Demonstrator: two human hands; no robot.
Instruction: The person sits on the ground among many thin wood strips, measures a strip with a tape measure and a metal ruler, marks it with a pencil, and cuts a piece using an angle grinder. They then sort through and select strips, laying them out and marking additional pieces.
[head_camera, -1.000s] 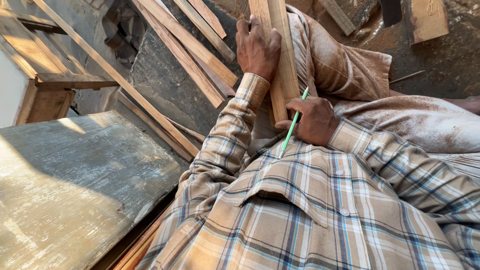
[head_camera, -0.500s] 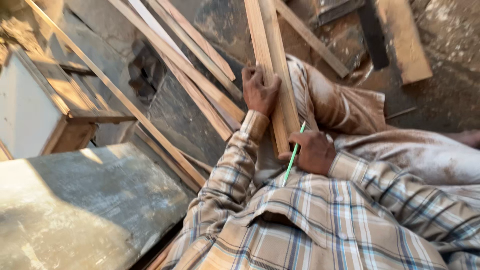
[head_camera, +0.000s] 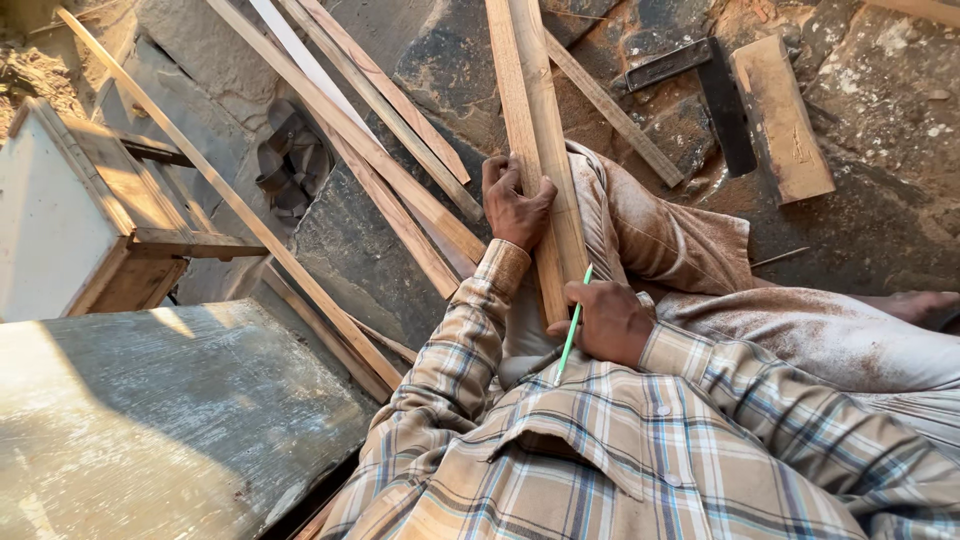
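I sit on the stone floor with two long wooden strips (head_camera: 530, 90) lying together over my lap and running away from me. My left hand (head_camera: 515, 205) is clamped over them from the left side, fingers wrapped across both. My right hand (head_camera: 608, 322) rests at the strips' near end, beside my knee, and holds a thin green pencil (head_camera: 572, 328) that points down toward my checked shirt.
Several loose wooden slats (head_camera: 380, 150) lie slanted on the floor at left. A dark sandal (head_camera: 285, 165), a carpenter's square (head_camera: 705, 75), a short wood block (head_camera: 782, 118) and a nail (head_camera: 775, 258) lie around. A wooden frame (head_camera: 120, 215) and a grey board (head_camera: 150, 420) fill the left.
The view has shifted so that more of the floor ahead shows. Both hands keep their hold on the strips and the pencil.
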